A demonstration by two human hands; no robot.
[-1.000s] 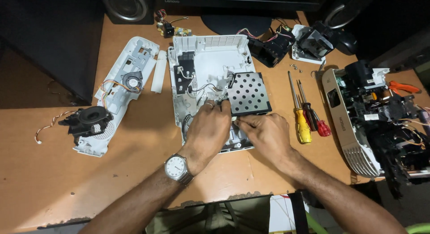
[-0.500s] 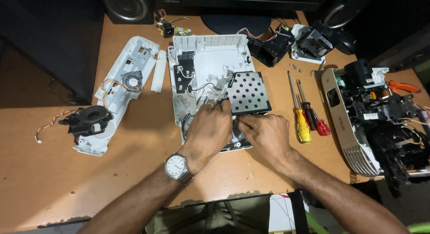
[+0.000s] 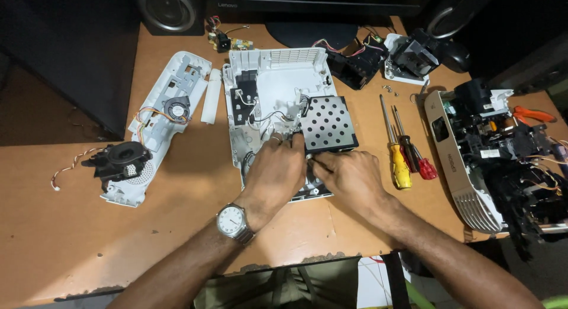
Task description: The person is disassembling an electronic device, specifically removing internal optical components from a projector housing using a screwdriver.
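White casing (image 3: 278, 90), long axis front-to-back

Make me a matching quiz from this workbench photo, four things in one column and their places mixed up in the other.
Things:
1. wristwatch
2. yellow-handled screwdriver
3. perforated metal plate
4. small fan

Places:
A. in the long white panel at left
B. on the left wrist
C. on the table, right of the open white casing
D. on the casing, above the right hand

Pairs: 1-B, 2-C, 3-D, 4-A
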